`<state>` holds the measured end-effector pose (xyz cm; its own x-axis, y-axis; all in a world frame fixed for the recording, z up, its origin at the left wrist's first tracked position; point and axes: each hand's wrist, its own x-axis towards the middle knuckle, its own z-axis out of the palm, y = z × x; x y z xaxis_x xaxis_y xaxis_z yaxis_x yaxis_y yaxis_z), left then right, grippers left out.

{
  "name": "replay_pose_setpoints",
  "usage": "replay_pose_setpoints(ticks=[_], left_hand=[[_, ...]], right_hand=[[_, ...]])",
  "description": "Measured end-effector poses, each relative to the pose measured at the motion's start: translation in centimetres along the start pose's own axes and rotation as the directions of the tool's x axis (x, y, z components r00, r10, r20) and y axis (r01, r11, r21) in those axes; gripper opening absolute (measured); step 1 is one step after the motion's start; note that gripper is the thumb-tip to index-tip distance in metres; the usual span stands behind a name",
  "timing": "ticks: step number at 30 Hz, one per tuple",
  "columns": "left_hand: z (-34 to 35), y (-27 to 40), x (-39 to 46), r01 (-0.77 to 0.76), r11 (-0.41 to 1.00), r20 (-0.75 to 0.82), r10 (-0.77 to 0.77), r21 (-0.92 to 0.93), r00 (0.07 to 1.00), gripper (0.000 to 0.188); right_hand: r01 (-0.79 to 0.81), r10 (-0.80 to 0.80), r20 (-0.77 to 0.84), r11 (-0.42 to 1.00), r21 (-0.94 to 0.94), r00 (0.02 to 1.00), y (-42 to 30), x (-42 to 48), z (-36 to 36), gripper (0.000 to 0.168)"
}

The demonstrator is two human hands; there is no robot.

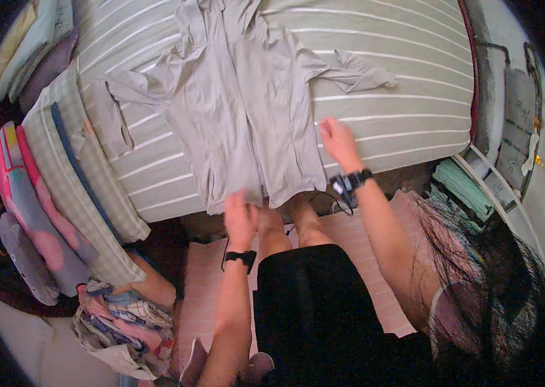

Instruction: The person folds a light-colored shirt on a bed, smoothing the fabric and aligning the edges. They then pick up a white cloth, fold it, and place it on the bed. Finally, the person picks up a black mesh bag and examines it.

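Observation:
A light grey long-sleeved jacket (219, 106) lies spread on a striped bed sheet (407, 113), its front seam running down the middle and both sleeves out to the sides. Its hem reaches the near edge of the bed. My left hand (241, 220) is at the left part of the hem, slightly blurred; whether it grips the cloth cannot be made out. Just off the jacket's right side is my right hand (339, 140), fingers curled in, with nothing visible in them. Each wrist wears a black strap.
Folded bedding (35, 53) is stacked at the far left, with a checked cloth (84, 193) and a grey-and-pink plush toy (50, 246) nearer. A bag of clothes (122, 329) stands lower left. Green folded cloth (463, 188) sits beside a white rail at right. A pink mat (214, 290) covers the floor.

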<state>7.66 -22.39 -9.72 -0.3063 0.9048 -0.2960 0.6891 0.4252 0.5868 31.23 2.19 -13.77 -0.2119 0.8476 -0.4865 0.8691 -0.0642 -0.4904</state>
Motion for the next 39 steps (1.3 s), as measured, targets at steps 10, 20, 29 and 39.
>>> replay_pose_setpoints(ticks=[10,20,29,39], left_hand=[[3.3,2.8,3.2,-0.17,0.982,0.396,0.188,-0.081,0.899,0.058],[-14.5,-19.8,18.9,0.535,0.393,-0.071,-0.849,-0.748,0.524,0.037],[-17.5,-32.0,22.5,0.301,0.104,0.079,-0.837,-0.948,0.541,0.038],[-42.2,-14.3,13.0,0.2,0.98,-0.854,-0.121,-0.02,0.505,0.026]], right_hand=[[0.342,-0.332,-0.165,0.939,0.039,0.929,-4.2,22.7,-3.4,0.042],[0.404,-0.426,0.045,0.882,0.243,0.903,-17.9,12.4,-1.9,0.032],[0.62,-0.62,0.148,0.783,0.051,0.771,-30.7,13.7,14.8,0.081],[0.319,-0.251,0.235,0.892,-0.321,0.939,-34.6,11.4,17.1,0.113]])
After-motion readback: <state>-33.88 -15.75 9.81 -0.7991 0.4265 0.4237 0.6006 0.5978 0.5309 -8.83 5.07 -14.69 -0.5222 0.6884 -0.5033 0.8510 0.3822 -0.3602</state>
